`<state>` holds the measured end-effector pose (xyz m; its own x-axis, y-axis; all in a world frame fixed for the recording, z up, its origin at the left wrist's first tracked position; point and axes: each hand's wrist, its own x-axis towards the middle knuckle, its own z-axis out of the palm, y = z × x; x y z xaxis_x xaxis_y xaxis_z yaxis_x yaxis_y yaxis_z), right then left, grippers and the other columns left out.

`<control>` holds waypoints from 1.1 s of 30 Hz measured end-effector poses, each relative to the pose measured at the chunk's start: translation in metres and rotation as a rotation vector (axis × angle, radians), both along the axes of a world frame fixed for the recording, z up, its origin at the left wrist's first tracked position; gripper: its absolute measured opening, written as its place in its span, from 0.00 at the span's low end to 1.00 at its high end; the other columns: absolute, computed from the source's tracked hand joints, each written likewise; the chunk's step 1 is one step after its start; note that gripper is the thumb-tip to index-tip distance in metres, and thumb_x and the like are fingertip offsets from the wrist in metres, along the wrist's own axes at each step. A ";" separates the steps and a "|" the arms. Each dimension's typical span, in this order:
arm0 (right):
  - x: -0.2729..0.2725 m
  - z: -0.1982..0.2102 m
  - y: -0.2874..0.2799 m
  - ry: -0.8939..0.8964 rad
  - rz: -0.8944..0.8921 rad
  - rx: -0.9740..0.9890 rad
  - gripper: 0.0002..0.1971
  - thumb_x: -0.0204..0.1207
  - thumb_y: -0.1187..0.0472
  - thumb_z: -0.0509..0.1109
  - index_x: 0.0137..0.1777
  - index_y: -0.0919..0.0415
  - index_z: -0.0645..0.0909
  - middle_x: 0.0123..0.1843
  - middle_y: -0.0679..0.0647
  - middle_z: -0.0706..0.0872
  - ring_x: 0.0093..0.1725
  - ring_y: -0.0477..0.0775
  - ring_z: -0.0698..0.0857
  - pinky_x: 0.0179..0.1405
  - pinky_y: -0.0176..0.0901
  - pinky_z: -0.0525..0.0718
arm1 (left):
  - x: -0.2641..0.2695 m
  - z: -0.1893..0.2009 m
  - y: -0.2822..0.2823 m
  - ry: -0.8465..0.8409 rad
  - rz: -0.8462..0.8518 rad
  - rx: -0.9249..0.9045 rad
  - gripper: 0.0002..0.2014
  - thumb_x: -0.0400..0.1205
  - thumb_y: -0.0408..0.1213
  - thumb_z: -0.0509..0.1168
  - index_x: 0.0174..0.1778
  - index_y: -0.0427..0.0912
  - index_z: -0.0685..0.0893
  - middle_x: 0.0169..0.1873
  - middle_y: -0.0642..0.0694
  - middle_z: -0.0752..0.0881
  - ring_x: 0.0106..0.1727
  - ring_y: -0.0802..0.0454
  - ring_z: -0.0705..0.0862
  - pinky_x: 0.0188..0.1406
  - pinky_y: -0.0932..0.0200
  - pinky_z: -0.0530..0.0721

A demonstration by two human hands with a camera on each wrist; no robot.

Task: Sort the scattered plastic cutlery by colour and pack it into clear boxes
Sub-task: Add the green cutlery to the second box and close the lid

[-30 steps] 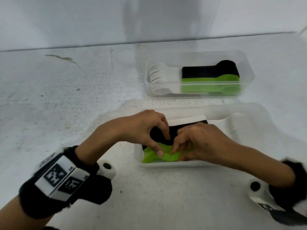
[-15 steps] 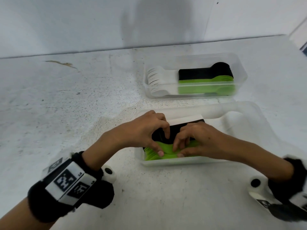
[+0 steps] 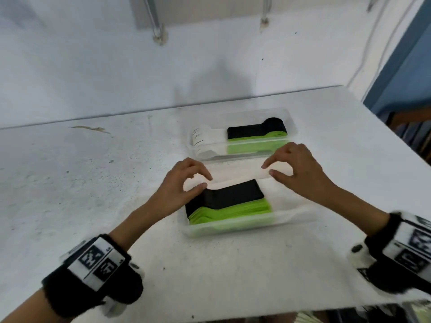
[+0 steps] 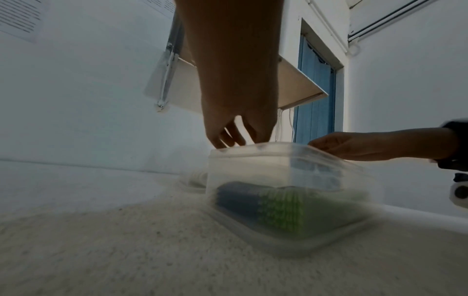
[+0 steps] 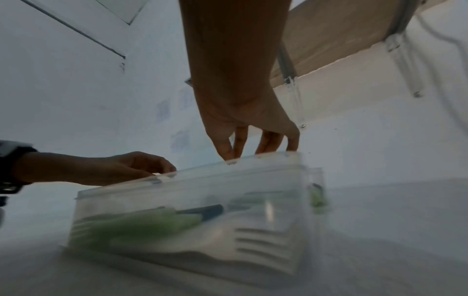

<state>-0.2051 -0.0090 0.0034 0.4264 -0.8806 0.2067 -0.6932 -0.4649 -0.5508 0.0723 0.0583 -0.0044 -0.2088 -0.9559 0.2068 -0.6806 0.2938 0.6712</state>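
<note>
Cutlery (image 3: 229, 207), black stacked beside green, lies packed in the near clear box (image 3: 233, 229) on the tabletop (image 3: 93, 183), both hands, left (image 3: 179, 183) and right (image 3: 296, 169), hovering loose-fingered and empty above its far rim, so closing this box probably comes next.

The head view looks forward and down over the white speckled surface (image 3: 93, 183). Both wrist views sit low, close beside the near clear plastic box (image 4: 291, 190) (image 5: 177, 210) (image 3: 233, 228), looking up along each forearm from opposite sides; all three share it.
</note>
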 end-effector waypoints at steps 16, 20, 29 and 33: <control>-0.032 -0.016 0.004 -0.365 -0.329 0.416 0.24 0.80 0.61 0.66 0.75 0.59 0.68 0.72 0.59 0.75 0.67 0.57 0.76 0.59 0.39 0.70 | -0.033 -0.009 0.020 0.420 0.627 0.310 0.23 0.85 0.39 0.60 0.76 0.43 0.66 0.73 0.41 0.69 0.72 0.44 0.71 0.72 0.50 0.71; -0.032 -0.009 0.003 -0.507 -0.376 0.466 0.21 0.79 0.62 0.65 0.72 0.57 0.74 0.71 0.59 0.76 0.57 0.50 0.73 0.61 0.47 0.75 | -0.028 -0.007 0.018 0.491 0.677 0.301 0.19 0.84 0.40 0.62 0.72 0.45 0.73 0.73 0.41 0.71 0.72 0.44 0.72 0.72 0.41 0.73; 0.000 0.015 0.003 -0.611 -0.320 0.433 0.24 0.78 0.64 0.65 0.74 0.56 0.71 0.73 0.57 0.75 0.68 0.56 0.75 0.64 0.47 0.75 | 0.009 0.012 0.014 0.608 0.716 0.199 0.17 0.84 0.34 0.61 0.70 0.42 0.76 0.69 0.38 0.75 0.68 0.43 0.75 0.58 0.46 0.79; 0.044 0.020 0.007 -0.642 -0.273 0.453 0.26 0.78 0.65 0.65 0.76 0.56 0.69 0.74 0.56 0.73 0.72 0.54 0.73 0.63 0.41 0.72 | 0.052 0.019 0.024 0.620 0.736 0.159 0.17 0.84 0.34 0.61 0.70 0.41 0.76 0.68 0.37 0.76 0.69 0.43 0.75 0.58 0.46 0.79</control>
<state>-0.1612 -0.0025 0.0233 0.1056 -0.9925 -0.0623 -0.2363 0.0358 -0.9710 0.1242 0.0827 0.0143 0.5539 -0.8301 -0.0642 -0.1703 -0.1884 0.9672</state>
